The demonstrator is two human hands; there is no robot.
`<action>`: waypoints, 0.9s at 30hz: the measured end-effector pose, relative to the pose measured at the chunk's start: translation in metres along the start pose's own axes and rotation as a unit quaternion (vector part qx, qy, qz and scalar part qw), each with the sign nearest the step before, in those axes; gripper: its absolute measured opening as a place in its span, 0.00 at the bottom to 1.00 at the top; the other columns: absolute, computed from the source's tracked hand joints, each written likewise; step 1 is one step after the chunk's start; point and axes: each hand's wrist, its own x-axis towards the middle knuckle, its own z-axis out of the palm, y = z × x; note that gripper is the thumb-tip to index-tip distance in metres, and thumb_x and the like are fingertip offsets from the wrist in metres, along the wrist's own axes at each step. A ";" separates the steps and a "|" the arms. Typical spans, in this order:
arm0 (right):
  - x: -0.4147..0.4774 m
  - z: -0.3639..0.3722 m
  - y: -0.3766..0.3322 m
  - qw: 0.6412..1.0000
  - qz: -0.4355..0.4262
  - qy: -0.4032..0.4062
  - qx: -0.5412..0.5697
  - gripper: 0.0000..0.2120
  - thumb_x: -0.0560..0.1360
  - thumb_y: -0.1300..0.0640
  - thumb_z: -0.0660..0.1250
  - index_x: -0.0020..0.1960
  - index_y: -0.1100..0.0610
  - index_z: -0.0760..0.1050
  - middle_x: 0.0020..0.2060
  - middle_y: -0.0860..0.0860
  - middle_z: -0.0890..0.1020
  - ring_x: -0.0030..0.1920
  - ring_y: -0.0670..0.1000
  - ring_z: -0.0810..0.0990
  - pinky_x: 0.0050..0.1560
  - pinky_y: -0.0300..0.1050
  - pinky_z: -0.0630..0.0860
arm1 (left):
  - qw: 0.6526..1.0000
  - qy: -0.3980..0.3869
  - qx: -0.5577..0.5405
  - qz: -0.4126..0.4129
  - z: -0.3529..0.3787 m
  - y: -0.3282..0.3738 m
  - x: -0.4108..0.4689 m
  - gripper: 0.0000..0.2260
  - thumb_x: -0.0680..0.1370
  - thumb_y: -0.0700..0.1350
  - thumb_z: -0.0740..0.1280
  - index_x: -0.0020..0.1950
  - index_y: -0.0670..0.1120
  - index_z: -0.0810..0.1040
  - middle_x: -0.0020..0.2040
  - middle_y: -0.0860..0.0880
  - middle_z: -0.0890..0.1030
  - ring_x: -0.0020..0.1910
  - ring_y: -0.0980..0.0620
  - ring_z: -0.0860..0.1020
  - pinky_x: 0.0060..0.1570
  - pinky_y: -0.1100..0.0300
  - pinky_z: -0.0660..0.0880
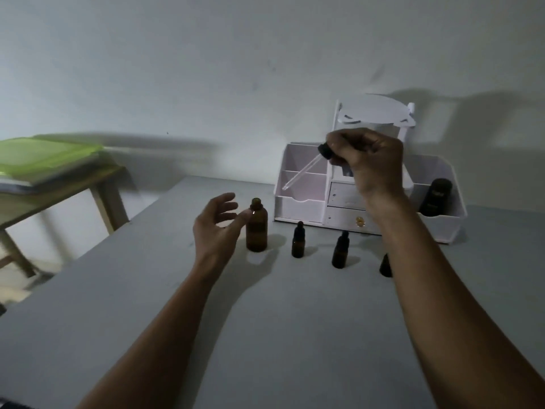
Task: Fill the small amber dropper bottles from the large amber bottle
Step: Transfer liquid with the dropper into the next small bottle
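The large amber bottle (257, 228) is standing upright on the grey table (280, 320), nearer the far edge than the near edge and over toward the far left corner. Its top is open. The left hand (216, 228) is hovering just beside it on the left, fingers spread wide and holding nothing. The thumb tip is sitting right at the bottle's shoulder, and I cannot tell if it is touching.

The right hand (367, 156) is raised above the table near the far edge. Its curled fingers are pinching the black top of a dropper (306, 168). The clear glass tube is pointing down and to the left, and its tip is hanging in the air in front of the white organizer (298, 203).

3 small amber bottles are standing in a row to the right of the large one, and the row is slanting toward the near edge as it goes right. The first small bottle (298, 242) and the second small bottle (340, 252) are wearing dark dropper tops. The third small bottle (384, 265) is mostly hiding behind the right forearm, so its top cannot be seen.

The organizer is sitting along the far edge, with a dark bottle (436, 197) standing in its right bin. Off past the left edge, a wooden side table (100, 184) is carrying a green folder (44, 154).
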 end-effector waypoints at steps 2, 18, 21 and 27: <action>-0.003 0.019 0.009 1.000 0.008 -0.010 -0.002 0.05 0.72 0.61 0.76 0.47 0.62 0.85 0.39 0.57 0.87 0.41 0.58 0.87 0.43 0.46 0.84 | 0.997 -0.053 -0.022 -0.044 -0.005 -0.012 0.006 0.29 0.66 0.51 0.76 0.67 0.51 0.77 0.58 0.49 0.82 0.55 0.53 0.82 0.56 0.51 0.80; 0.000 0.064 0.033 0.992 -0.024 -0.092 -0.079 0.03 0.74 0.61 0.74 0.47 0.60 0.85 0.37 0.48 0.86 0.38 0.43 0.86 0.42 0.36 0.81 | 0.982 -0.182 -0.019 -0.043 -0.004 -0.033 0.012 0.21 0.73 0.43 0.76 0.65 0.52 0.79 0.57 0.47 0.84 0.55 0.54 0.84 0.58 0.54 0.79; -0.004 0.076 0.039 0.988 -0.020 -0.123 -0.087 0.05 0.75 0.60 0.73 0.49 0.61 0.84 0.40 0.50 0.87 0.40 0.44 0.87 0.41 0.34 0.78 | 0.982 -0.186 -0.005 -0.043 -0.004 -0.034 0.014 0.21 0.75 0.42 0.75 0.67 0.51 0.78 0.58 0.48 0.84 0.54 0.57 0.83 0.57 0.56 0.79; -0.011 0.083 0.058 0.982 -0.025 -0.141 -0.121 0.07 0.75 0.57 0.74 0.50 0.60 0.85 0.40 0.51 0.87 0.41 0.44 0.86 0.46 0.37 0.82 | 0.982 -0.180 -0.006 -0.050 -0.002 -0.036 0.015 0.22 0.74 0.43 0.75 0.68 0.49 0.78 0.59 0.47 0.84 0.56 0.52 0.83 0.60 0.50 0.79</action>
